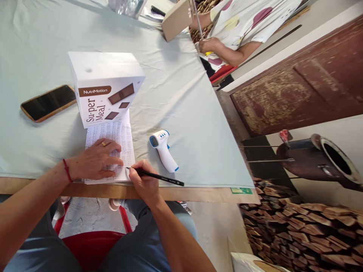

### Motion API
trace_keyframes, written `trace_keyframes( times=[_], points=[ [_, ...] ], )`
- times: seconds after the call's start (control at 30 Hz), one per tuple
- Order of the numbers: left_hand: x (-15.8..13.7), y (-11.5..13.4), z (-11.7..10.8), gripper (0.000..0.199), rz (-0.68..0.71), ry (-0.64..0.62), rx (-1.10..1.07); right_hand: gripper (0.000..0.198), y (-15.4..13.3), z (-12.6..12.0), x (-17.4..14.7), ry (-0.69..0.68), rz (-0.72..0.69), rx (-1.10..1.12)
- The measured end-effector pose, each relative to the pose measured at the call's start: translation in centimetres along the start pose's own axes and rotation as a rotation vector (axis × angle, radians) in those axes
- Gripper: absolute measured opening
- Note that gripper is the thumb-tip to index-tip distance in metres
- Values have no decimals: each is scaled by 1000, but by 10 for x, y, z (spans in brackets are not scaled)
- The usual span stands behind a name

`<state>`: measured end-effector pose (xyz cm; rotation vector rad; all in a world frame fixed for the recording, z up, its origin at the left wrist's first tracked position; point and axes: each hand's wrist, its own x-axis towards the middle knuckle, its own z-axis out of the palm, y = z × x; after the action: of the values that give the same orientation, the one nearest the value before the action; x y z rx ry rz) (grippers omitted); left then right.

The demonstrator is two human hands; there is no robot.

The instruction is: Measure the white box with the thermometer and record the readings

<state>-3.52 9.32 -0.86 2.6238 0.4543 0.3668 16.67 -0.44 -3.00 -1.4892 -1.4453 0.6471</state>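
Observation:
My left hand lies with fingers spread on a sheet of paper covered in rows of small handwriting. In my right hand is a black pencil, pinched near its point, which meets the sheet's right part close to the table's front edge. A white NutriMotion box stands at the far end of the sheet and covers part of it. Right of the paper, a white and blue infrared thermometer rests on the cloth. Left of the box lies a phone with a dark screen.
A pale cloth covers the table. Across it, another person's hand holds a thin stick beside a brown cardboard box. Clear plastic stands at the back. Stacked firewood and a dark metal stove are at right.

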Motion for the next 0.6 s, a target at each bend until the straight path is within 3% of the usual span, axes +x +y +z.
trace_keyframes(
  times=[0.6],
  points=[
    [1,1,-1,21,-2,-1,14,12,0,-2,0,3,22,24]
  ],
)
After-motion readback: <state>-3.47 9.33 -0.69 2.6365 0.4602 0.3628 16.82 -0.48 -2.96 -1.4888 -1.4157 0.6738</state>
